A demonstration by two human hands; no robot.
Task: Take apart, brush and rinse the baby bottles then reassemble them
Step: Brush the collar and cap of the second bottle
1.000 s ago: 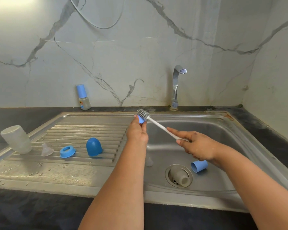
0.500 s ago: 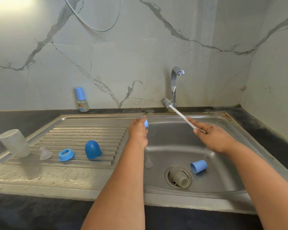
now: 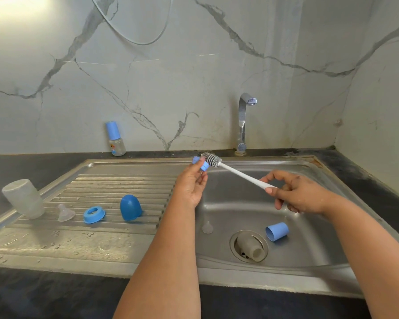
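Over sink (image 3: 251, 201), ring (image 3: 200, 164) seemingly between fingertips (image 3: 202, 159).

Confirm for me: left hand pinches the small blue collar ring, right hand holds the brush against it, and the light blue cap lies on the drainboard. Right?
Not quite. The head view shows the light blue cap lying on its side in the sink basin beside the drain, not on the drainboard. The rest stands: the left hand pinches the small blue collar ring, and the right hand holds the brush against it.
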